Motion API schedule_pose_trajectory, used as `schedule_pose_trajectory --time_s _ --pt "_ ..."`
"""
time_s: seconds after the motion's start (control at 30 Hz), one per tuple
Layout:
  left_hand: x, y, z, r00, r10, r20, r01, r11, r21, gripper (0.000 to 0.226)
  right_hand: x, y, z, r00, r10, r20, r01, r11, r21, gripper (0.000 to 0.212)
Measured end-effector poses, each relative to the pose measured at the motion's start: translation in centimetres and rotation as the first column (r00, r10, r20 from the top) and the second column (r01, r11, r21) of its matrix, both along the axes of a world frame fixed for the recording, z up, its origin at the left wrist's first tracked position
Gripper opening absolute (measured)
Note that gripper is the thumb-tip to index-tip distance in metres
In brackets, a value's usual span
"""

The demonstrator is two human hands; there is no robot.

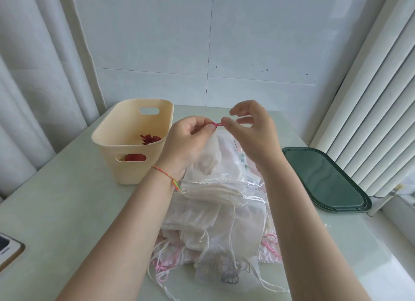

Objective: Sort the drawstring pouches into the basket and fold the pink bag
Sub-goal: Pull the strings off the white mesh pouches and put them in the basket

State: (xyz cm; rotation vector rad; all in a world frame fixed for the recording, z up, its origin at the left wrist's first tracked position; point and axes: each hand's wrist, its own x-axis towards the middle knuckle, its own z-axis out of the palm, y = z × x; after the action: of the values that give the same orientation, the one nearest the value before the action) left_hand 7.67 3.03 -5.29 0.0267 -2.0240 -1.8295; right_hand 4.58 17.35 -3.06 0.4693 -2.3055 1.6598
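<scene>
Pinching a sheer white drawstring pouch (210, 152) by its pink cord (218, 124) above the pouch pile (215, 211) on the table (67, 199), left hand (190, 139) and right hand (247, 130) risk snagging loose cords, missing the cream basket (132, 141).

Honestly nothing here I can actually read. There's some green and white print on a packet (243, 160) tucked under the sheer pouches (215, 202), but it's way too blurry and mostly covered. The bottom pouch (226, 275) has a greyish printed design, a picture rather than letters as far as I can tell. The basket (125, 148) and the green tray (325, 179) carry no lettering I can make out.
</scene>
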Motion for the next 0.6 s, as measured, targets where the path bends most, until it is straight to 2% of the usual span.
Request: schedule_pose_trajectory --time_s 0.13,0.27,0.4,0.5,0.6 --pt "0.16 -0.14 0.23 0.999 -0.035 0.042 0.034 0.999 0.036 0.009 0.31 0.09 0.18 0.996 0.084 0.007 -0.084 0.984 0.159 0.003" --pt "0.21 -0.19 0.27 0.999 -0.028 0.045 0.026 0.999 0.047 0.008 0.35 -0.32 0.12 0.998 0.042 -0.039 -0.036 0.99 0.14 0.009" --pt "0.21 -0.32 0.21 0.998 -0.044 0.048 0.043 0.999 0.024 0.007 0.36 -0.08 0.3 0.996 0.064 -0.06 -0.052 0.98 0.192 0.005" --pt "0.6 -0.56 0.44 0.992 -0.111 0.064 0.109 0.994 0.034 0.007 0.38 0.17 0.38 0.996 0.087 -0.027 -0.079 0.975 0.207 0.004" --pt "1.0 -0.58 0.78 0.978 -0.195 0.076 0.185 0.975 0.122 0.008 0.44 0.21 0.41 0.991 0.136 0.011 -0.136 0.97 0.203 0.002"
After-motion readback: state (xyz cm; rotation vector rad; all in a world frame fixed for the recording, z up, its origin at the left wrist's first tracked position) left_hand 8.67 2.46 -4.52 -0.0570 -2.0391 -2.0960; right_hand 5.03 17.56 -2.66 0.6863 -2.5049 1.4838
